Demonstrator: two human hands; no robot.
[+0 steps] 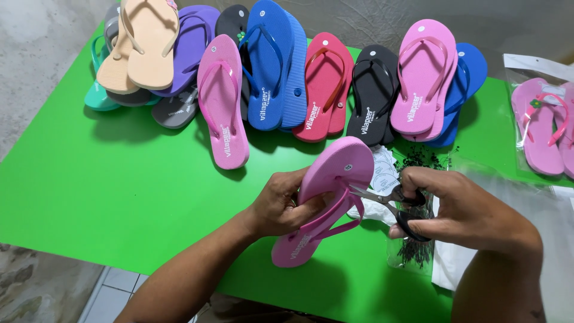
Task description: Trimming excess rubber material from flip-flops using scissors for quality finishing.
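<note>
At the centre of the frame the left hand [281, 206] grips a pink flip-flop [326, 194] while the right hand [454, 206], closed on scissors [388, 200], points the blades at its strap, so a slip could nick the strap or a finger.

place: likely small shop | evidence: flip-flops [269, 66] rowed on green table [119, 197]

- A row of flip-flops [281, 72] lies overlapping along the table's [119, 197] far edge.
- A bagged pair [541, 128] lies at the far right edge.
- Near the front edge, the left hand [281, 206] holds a flip-flop [326, 191]; scissors [391, 203] in the right hand [463, 209] meet it from the right.
</note>
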